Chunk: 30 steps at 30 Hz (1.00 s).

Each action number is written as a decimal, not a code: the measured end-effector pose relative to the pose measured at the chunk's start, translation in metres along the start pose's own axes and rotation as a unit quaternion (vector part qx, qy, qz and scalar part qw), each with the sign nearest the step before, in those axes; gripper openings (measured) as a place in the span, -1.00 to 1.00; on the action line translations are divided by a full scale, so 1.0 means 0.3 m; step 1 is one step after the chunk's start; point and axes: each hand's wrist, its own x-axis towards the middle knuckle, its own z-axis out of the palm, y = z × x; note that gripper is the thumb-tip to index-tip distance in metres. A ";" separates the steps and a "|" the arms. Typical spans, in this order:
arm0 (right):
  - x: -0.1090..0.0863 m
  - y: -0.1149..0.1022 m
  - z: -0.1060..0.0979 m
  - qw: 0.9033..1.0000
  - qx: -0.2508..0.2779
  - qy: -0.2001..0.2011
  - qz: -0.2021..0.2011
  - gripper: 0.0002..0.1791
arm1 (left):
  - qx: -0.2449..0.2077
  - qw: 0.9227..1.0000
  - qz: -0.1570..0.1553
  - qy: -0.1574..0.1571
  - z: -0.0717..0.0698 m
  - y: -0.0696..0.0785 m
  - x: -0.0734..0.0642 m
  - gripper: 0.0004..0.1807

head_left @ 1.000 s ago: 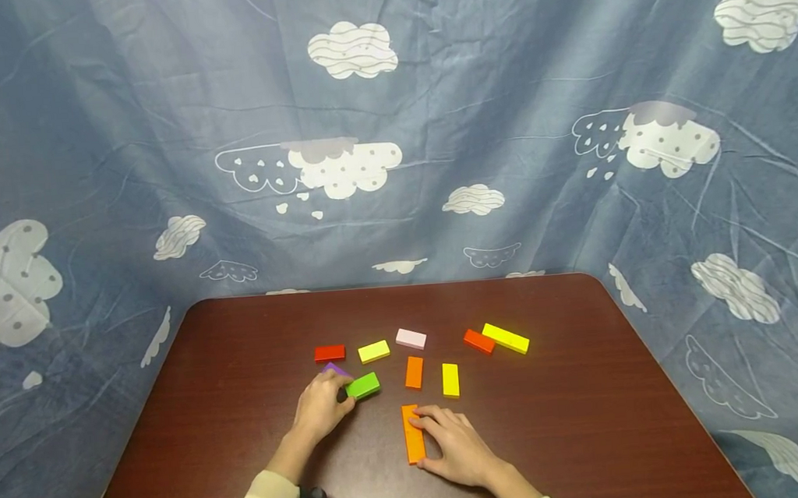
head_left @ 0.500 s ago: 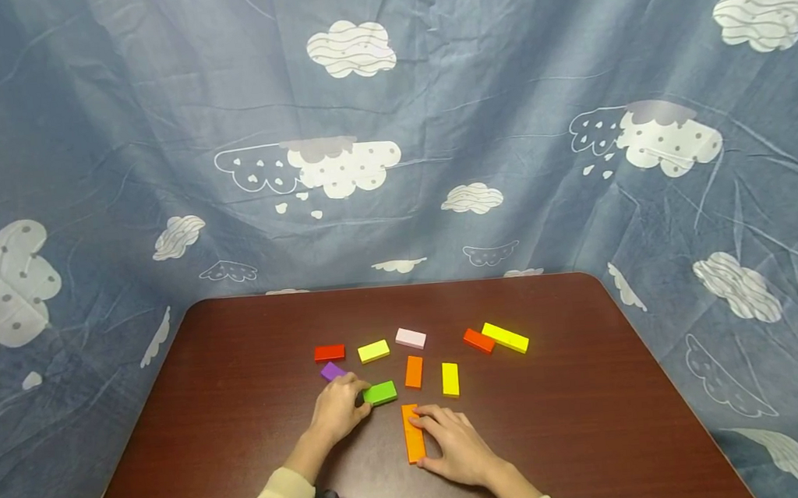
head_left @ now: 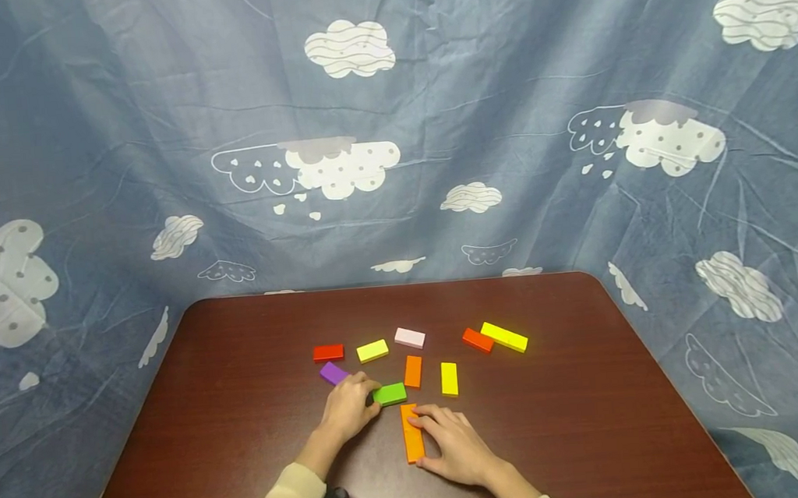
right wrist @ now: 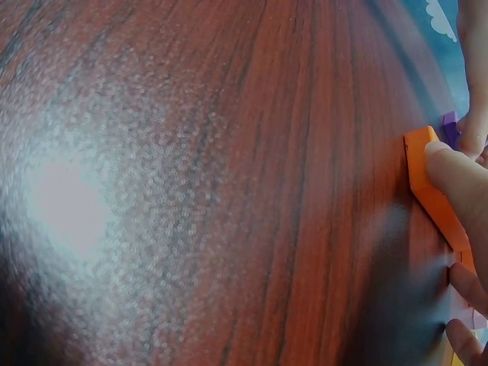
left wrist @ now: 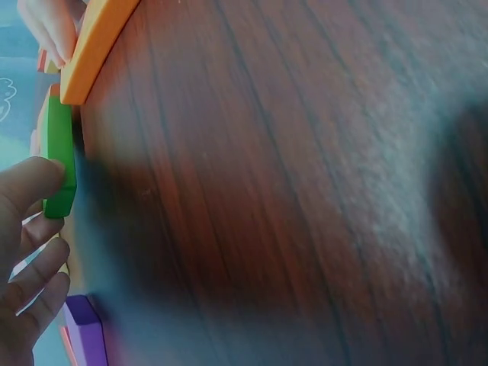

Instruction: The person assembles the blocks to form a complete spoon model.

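My left hand [head_left: 350, 406] pinches the left end of a green block [head_left: 391, 394]; in the left wrist view its thumb lies on the face of the green block [left wrist: 59, 156]. My right hand [head_left: 454, 445] holds a long orange block [head_left: 412, 434], thumb at the near end and fingers along the far part. In the right wrist view the thumb presses the end of that orange block [right wrist: 428, 171]. The green block is just beyond the orange block's far end; whether they touch, I cannot tell. Behind my left fingers lies a purple block [head_left: 334, 373], partly covered.
Farther back on the brown table [head_left: 251, 331] lie a red block [head_left: 328, 353], a pale yellow block [head_left: 373, 351], a pink block [head_left: 410, 338], a short orange block [head_left: 412, 371] and a yellow block [head_left: 449, 379]. Rightward, a red-orange block [head_left: 478, 340] meets a long yellow block [head_left: 504, 337].
My left hand has slid the green block to the right and slightly nearer, toward the long orange block. More of the purple block shows now. My right hand has stayed in place.
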 end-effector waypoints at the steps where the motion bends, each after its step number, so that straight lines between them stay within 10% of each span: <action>1: 0.000 0.000 0.000 1.000 0.000 -0.002 0.001 -0.31 | 0.000 1.000 0.000 -0.002 0.001 0.003 0.002 -0.69; 30: 0.036 0.001 0.011 1.000 -0.004 0.005 0.008 -0.33 | -0.038 0.999 0.025 -0.015 0.045 0.012 0.059 -0.71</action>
